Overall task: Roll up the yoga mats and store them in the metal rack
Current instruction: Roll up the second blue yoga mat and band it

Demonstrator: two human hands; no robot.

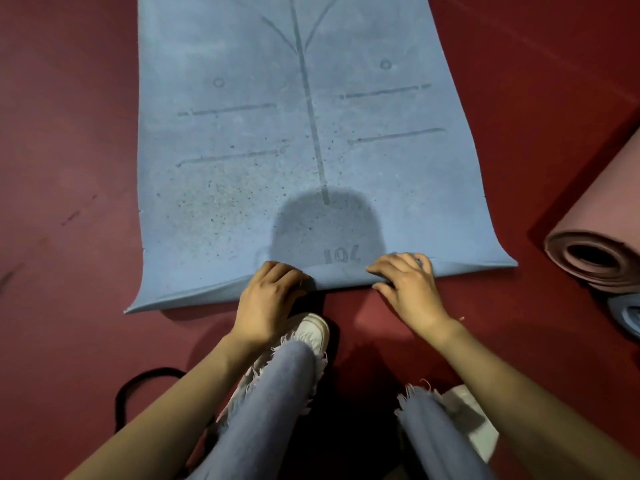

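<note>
A worn blue yoga mat [242, 150] with dark alignment lines lies flat on the red floor, stretching away from me. Its near edge is lifted and folded over a little. My left hand [270, 296] grips that near edge left of the middle, fingers curled over the fold. My right hand [408, 285] grips the same edge to the right, fingers curled onto the mat. No metal rack is in view.
A rolled pink mat [602, 244] lies at the right edge, with the end of a rolled blue mat [627, 311] just below it. A black cord [138, 386] loops on the red floor [69, 168] at lower left. My knees and white shoe [311, 329] are close behind the mat's edge.
</note>
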